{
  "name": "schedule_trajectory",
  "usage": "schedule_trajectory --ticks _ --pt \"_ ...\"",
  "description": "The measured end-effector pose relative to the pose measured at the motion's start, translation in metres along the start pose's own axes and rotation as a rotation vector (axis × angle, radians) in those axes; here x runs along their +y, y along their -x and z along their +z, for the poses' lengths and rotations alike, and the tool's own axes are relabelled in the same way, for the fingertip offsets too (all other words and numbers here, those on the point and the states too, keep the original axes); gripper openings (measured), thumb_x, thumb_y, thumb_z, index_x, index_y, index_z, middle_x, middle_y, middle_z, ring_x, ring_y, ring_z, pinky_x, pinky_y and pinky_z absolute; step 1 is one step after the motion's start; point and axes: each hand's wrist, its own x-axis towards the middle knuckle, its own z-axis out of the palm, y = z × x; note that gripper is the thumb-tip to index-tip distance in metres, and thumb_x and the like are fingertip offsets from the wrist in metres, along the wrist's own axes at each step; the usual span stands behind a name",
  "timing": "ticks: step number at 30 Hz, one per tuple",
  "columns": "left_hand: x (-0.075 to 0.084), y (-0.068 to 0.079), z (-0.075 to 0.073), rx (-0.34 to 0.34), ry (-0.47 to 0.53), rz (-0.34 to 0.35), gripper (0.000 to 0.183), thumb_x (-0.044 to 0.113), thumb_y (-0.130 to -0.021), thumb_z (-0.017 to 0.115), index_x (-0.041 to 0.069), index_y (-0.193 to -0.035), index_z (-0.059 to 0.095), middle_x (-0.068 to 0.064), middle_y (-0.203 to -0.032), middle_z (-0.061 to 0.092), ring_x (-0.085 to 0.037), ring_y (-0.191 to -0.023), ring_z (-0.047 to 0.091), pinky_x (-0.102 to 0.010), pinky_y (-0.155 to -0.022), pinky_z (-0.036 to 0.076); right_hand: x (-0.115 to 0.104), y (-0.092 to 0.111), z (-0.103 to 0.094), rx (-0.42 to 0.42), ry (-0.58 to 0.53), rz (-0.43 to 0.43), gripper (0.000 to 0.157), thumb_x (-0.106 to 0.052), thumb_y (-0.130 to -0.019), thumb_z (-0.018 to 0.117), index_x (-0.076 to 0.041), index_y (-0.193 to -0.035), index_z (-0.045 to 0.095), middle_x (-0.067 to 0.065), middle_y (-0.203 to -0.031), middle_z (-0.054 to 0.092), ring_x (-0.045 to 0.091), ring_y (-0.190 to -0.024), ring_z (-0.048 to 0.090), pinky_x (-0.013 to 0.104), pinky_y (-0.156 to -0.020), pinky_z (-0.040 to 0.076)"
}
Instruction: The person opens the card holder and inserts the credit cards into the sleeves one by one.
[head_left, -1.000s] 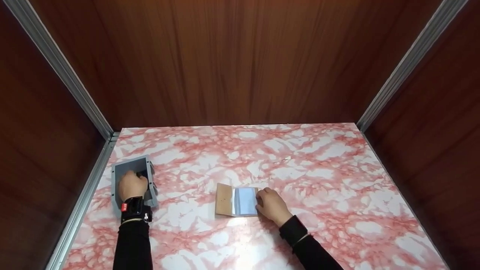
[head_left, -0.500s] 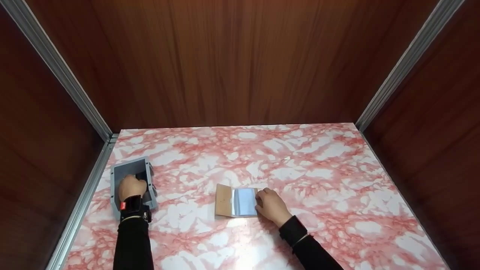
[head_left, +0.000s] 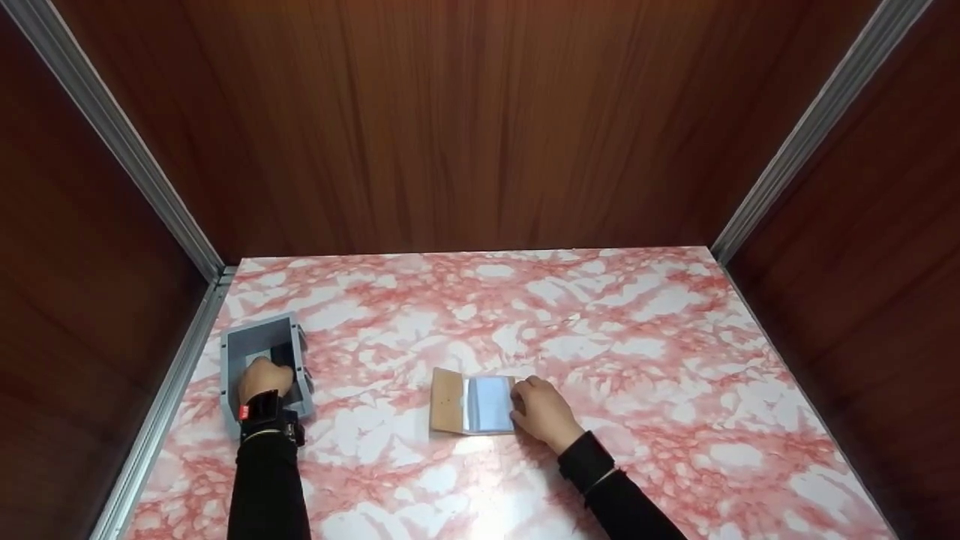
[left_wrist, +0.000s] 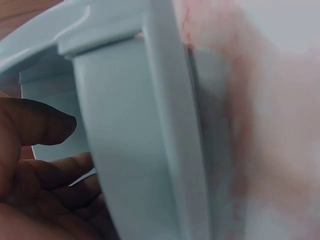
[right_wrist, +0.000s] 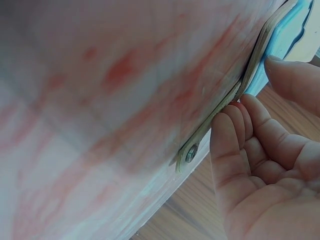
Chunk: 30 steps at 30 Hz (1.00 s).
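On the table's middle lies an opened card holder [head_left: 448, 401] with a tan cover and bluish clear sleeves [head_left: 491, 405]. My right hand [head_left: 546, 412] holds its right edge; in the right wrist view the thumb meets the sleeves' edge and the curled fingertips touch a strap with a metal snap [right_wrist: 191, 153]. My left hand [head_left: 264, 380] reaches down into a grey plastic bin [head_left: 257, 337] at the left. The left wrist view shows thumb and fingers apart, nothing visible between them, some fingertips hidden by the bin wall. A dark object [head_left: 282, 354] lies inside the bin beside that hand.
The table [head_left: 637, 330] has a red and white marbled top. Brown wood-grain panels [head_left: 465, 135] enclose it at the back and both sides, with metal profiles [head_left: 172, 195] along the corners. The bin stands close to the left panel.
Inside the bin my left hand has shifted slightly downward and toward me, exposing more of the bin's contents. My right hand and the card holder stay in place.
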Motion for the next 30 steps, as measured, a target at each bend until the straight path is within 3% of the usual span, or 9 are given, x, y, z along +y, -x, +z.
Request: schedule_trajectory --ticks 5,12,20,30 --pt "0.0021 -0.0003 0.0000 -0.016 0.014 -0.010 0.032 0.011 -0.091 0.041 -0.016 -0.100 0.056 -0.034 -0.100 0.059 -0.045 -0.086 0.056 -0.057 -0.081 0.044 -0.0003 -0.0001 -0.0015 -0.004 -0.006 -0.004 0.020 -0.010 -0.077 0.080 -0.006 -0.088 0.063 0.005 -0.082 0.052 0.025 -0.074 0.054 0.040 -0.069 0.048" --pt "0.0035 -0.0043 0.0038 -0.015 0.032 -0.019 0.040 0.011 -0.091 0.038 -0.019 -0.112 0.053 -0.039 -0.116 0.054 -0.051 -0.101 0.055 -0.059 -0.090 0.042 -0.0009 -0.0001 -0.0018 -0.003 -0.008 -0.007 0.020 -0.009 -0.076 0.080 -0.007 -0.087 0.062 0.003 -0.082 0.051 0.023 -0.073 0.052 0.038 -0.068 0.047" --pt "0.0040 -0.0045 0.0047 0.057 0.068 -0.041 0.031 0.010 -0.086 0.041 -0.016 -0.094 0.056 -0.036 -0.098 0.059 -0.046 -0.084 0.055 -0.057 -0.082 0.044 -0.0009 0.0002 -0.0016 -0.007 -0.005 -0.005 0.020 -0.009 -0.076 0.079 -0.006 -0.086 0.062 0.003 -0.081 0.051 0.023 -0.073 0.052 0.038 -0.069 0.047" --pt "0.0044 -0.0055 0.0043 0.038 0.110 -0.057 0.028 0.011 -0.087 0.041 -0.013 -0.093 0.055 -0.031 -0.093 0.058 -0.042 -0.081 0.052 -0.053 -0.079 0.043 -0.0013 0.0007 -0.0005 -0.008 -0.008 0.008 0.022 -0.007 -0.076 0.080 -0.004 -0.088 0.063 0.006 -0.083 0.052 0.026 -0.075 0.055 0.040 -0.070 0.048"
